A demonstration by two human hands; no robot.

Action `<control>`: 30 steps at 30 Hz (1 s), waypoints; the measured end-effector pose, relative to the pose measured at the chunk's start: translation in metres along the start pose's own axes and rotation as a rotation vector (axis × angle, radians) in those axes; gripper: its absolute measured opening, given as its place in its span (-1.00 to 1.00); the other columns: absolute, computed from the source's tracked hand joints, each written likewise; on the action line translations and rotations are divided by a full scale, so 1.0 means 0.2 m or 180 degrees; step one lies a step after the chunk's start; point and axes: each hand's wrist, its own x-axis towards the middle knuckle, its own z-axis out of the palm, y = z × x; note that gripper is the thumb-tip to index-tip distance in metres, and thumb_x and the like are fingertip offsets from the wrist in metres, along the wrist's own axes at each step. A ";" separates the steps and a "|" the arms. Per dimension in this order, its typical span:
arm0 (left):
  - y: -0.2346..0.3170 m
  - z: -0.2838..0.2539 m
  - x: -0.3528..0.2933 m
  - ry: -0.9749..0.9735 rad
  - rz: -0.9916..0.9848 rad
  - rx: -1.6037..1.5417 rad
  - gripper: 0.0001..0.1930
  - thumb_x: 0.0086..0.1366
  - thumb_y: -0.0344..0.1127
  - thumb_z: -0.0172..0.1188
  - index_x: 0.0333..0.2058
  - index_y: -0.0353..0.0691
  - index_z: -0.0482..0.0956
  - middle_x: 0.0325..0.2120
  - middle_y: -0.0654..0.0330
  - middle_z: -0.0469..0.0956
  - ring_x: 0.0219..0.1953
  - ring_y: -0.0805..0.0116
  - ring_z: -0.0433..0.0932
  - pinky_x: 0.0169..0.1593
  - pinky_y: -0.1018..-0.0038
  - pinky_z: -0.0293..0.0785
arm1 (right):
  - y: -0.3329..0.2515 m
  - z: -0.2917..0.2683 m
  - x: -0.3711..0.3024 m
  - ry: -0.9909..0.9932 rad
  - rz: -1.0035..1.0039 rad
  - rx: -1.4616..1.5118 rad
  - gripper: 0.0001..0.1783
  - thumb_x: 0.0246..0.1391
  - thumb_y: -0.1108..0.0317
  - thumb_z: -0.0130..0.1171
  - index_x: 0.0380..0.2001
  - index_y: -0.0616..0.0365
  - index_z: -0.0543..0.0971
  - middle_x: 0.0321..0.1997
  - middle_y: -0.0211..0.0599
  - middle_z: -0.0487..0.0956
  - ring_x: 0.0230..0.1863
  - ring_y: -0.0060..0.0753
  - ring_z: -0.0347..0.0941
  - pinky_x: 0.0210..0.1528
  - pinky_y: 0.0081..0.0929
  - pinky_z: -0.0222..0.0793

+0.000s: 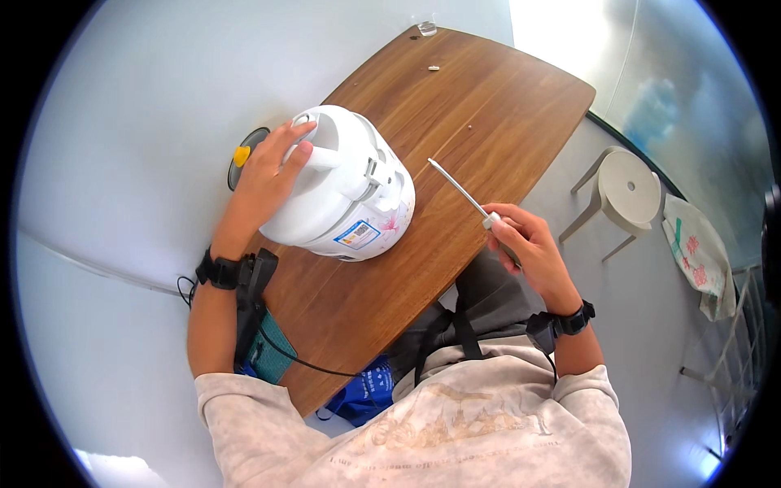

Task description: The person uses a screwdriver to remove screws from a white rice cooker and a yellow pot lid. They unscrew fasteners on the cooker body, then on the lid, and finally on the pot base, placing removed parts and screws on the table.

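The left hand (268,175), its thumb and fingers parted, touches the top of a white lidded appliance (325,207) near the wooden table's (496,89) wall-side edge; whether it grips, I cannot tell. A screwdriver (460,189) points over the table, its handle gripped in the right hand's (533,246) closed fingers beside the near edge.

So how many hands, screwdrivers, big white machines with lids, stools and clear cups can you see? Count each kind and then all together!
Hands: 2 (left hand, right hand)
Screwdriver: 1
White lidded machine: 1
Stool: 1
Clear cup: 1
Total: 6
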 end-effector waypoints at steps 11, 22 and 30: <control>-0.03 -0.01 -0.02 -0.0146 0.0381 0.0207 -0.46 0.53 0.12 -0.10 0.29 -0.09 0.38 0.26 -0.12 0.37 0.29 -0.09 0.36 0.34 0.17 0.24 | 0.02 0.07 -0.12 0.0434 0.0278 0.0235 -0.72 0.35 0.26 0.07 -0.09 0.24 0.61 -0.48 -0.45 0.54 -0.60 -0.75 0.28 -0.60 -0.74 0.12; -0.03 -0.10 0.14 -0.0399 -0.0276 -0.0114 -0.24 0.51 0.34 -0.30 0.29 -0.22 0.36 0.20 -0.02 0.42 0.25 0.05 0.38 0.34 0.23 0.21 | -0.02 0.06 -0.06 0.0124 -0.0115 -0.0304 -0.73 0.26 0.33 0.23 -0.04 0.24 0.57 -0.32 -0.51 0.55 -0.49 -0.77 0.36 -0.53 -0.75 0.24; -0.01 0.01 0.21 -0.0334 -0.0428 -0.0262 -0.44 0.47 0.10 -0.07 0.22 -0.18 0.44 0.16 0.00 0.46 0.24 0.08 0.39 0.32 0.24 0.23 | -0.04 -0.02 0.02 0.0004 -0.0007 -0.0370 -0.70 0.29 0.29 0.22 -0.04 0.28 0.63 -0.40 -0.52 0.55 -0.48 -0.77 0.36 -0.45 -0.70 0.30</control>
